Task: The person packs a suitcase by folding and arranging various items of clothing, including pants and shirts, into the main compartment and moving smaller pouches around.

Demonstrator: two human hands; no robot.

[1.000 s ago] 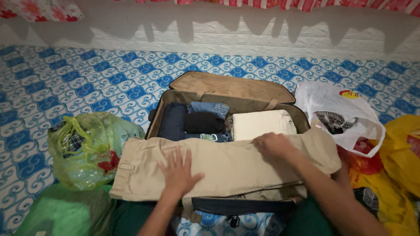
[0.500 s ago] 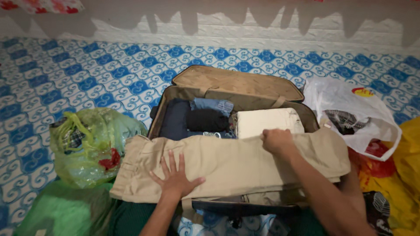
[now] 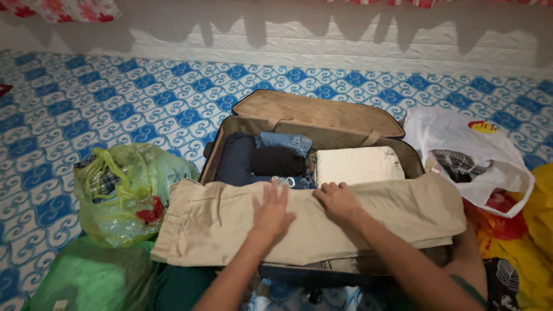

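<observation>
Folded beige trousers (image 3: 403, 210) lie across the near edge of an open brown suitcase (image 3: 322, 112). My left hand (image 3: 272, 212) rests flat on the middle of the trousers, fingers spread. My right hand (image 3: 337, 201) presses flat on the cloth right beside it, near the upper edge. Inside the suitcase lie a dark navy garment (image 3: 235, 161), a black roll (image 3: 277, 162), folded blue jeans (image 3: 285, 141) and a folded cream cloth (image 3: 357, 164).
A green plastic bag of clothes (image 3: 124, 187) sits left of the suitcase, another green bag (image 3: 92, 276) below it. A white bag with striped cloth (image 3: 466, 155) and yellow bags (image 3: 533, 230) lie on the right. Blue patterned floor (image 3: 103, 109) runs to the white wall.
My left hand slid right and up along the trousers to their middle. My right hand moved left to meet it. The view shifted slightly.
</observation>
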